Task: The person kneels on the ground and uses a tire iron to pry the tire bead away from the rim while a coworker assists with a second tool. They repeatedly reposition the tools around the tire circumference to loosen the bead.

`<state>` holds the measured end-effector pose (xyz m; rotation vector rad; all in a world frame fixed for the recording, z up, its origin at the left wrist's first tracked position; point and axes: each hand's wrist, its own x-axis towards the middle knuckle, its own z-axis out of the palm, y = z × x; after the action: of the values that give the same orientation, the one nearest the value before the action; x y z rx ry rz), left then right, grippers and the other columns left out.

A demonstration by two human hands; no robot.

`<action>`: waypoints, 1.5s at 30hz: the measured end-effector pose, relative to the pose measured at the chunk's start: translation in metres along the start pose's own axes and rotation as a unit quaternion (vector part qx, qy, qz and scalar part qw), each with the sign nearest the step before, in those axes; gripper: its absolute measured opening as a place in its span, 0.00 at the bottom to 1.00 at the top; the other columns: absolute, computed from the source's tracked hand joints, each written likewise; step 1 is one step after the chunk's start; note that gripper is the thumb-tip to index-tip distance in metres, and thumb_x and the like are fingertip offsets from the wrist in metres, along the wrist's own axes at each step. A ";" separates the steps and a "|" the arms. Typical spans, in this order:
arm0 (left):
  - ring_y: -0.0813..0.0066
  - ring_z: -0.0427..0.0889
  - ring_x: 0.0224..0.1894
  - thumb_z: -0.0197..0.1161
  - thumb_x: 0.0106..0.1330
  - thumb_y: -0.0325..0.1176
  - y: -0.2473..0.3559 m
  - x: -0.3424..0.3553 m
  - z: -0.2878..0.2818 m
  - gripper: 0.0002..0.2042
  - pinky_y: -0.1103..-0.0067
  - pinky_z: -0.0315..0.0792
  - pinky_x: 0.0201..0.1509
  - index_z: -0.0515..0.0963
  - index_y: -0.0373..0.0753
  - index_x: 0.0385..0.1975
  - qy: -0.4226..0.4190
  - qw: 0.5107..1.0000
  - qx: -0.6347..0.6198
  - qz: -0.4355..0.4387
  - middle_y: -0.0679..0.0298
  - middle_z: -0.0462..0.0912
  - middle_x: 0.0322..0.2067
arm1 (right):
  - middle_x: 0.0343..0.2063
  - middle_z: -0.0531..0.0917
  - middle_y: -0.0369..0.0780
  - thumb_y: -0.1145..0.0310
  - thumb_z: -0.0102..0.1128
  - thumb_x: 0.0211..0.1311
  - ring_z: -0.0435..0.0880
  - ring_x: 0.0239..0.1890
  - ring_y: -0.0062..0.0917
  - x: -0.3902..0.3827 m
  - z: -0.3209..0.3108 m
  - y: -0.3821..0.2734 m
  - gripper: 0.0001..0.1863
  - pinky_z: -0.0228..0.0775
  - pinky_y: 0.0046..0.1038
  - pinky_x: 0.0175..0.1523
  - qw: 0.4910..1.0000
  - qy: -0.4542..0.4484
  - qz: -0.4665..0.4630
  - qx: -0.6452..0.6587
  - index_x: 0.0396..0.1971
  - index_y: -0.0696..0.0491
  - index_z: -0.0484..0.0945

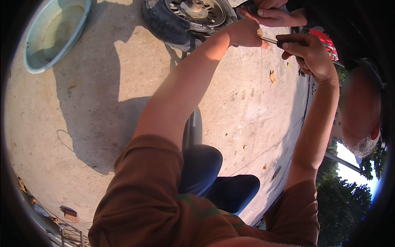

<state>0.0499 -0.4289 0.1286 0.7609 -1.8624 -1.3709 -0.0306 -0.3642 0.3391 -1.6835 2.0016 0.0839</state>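
Note:
A small wheel with a black tyre and silver hub lies on the concrete at the top. My left hand reaches to the tyre's right edge and closes around a thin metal tool. My right hand grips the dark handle end of the same tool, just right of the left hand. Another person's hand rests on the tyre's rim directly above my left hand.
A pale green basin holding water sits at the top left on the concrete ground. A red object lies behind my right hand. The other person's head is at the right edge. My knees are below.

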 end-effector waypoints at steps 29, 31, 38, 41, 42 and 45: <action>0.53 0.72 0.21 0.69 0.50 0.42 -0.041 -0.056 0.055 0.18 0.64 0.66 0.26 0.68 0.40 0.12 -0.090 0.978 0.147 0.119 0.58 0.70 0.14 | 0.39 0.86 0.41 0.78 0.61 0.61 0.81 0.42 0.17 -0.084 0.145 0.084 0.21 0.72 0.21 0.50 0.983 0.072 0.039 0.162 0.55 0.55 0.79; 0.54 0.72 0.20 0.70 0.50 0.46 -0.035 -0.049 0.051 0.21 0.65 0.66 0.26 0.68 0.39 0.12 -0.082 0.982 0.125 0.116 0.58 0.71 0.14 | 0.38 0.85 0.39 0.78 0.60 0.61 0.79 0.40 0.16 -0.076 0.122 0.081 0.20 0.71 0.20 0.50 0.988 0.043 0.051 0.139 0.55 0.55 0.79; 0.59 0.64 0.18 0.75 0.47 0.43 -0.019 -0.025 0.028 0.24 0.69 0.61 0.24 0.64 0.36 0.13 -0.060 0.991 0.067 0.098 0.58 0.66 0.12 | 0.32 0.82 0.35 0.75 0.60 0.64 0.73 0.31 0.13 -0.051 0.061 0.053 0.18 0.68 0.19 0.39 0.995 -0.002 -0.027 0.096 0.53 0.61 0.79; 0.61 0.60 0.18 0.76 0.48 0.42 -0.018 -0.019 0.019 0.26 0.69 0.58 0.24 0.62 0.35 0.13 -0.047 0.990 0.070 0.113 0.58 0.63 0.12 | 0.27 0.80 0.34 0.75 0.60 0.64 0.71 0.27 0.13 -0.040 0.048 0.041 0.18 0.66 0.19 0.33 0.997 -0.023 -0.069 0.041 0.53 0.61 0.79; 0.61 0.60 0.18 0.76 0.48 0.43 -0.018 -0.018 0.017 0.26 0.69 0.58 0.24 0.62 0.35 0.13 -0.045 0.990 0.074 0.111 0.58 0.62 0.12 | 0.26 0.80 0.34 0.75 0.60 0.64 0.72 0.27 0.14 -0.036 0.043 0.038 0.18 0.67 0.19 0.33 0.997 -0.032 -0.060 0.023 0.53 0.61 0.79; 0.60 0.72 0.19 0.72 0.50 0.57 -0.015 -0.012 0.017 0.28 0.67 0.67 0.27 0.70 0.36 0.13 -0.033 0.992 0.109 0.059 0.58 0.72 0.13 | 0.24 0.79 0.34 0.74 0.60 0.63 0.74 0.25 0.15 -0.025 0.030 0.032 0.18 0.67 0.20 0.32 0.998 -0.049 -0.021 0.022 0.52 0.61 0.80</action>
<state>0.0442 -0.4146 0.1085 0.7065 -2.0980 -1.1447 -0.0480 -0.3228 0.3148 -1.6599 1.8821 0.1048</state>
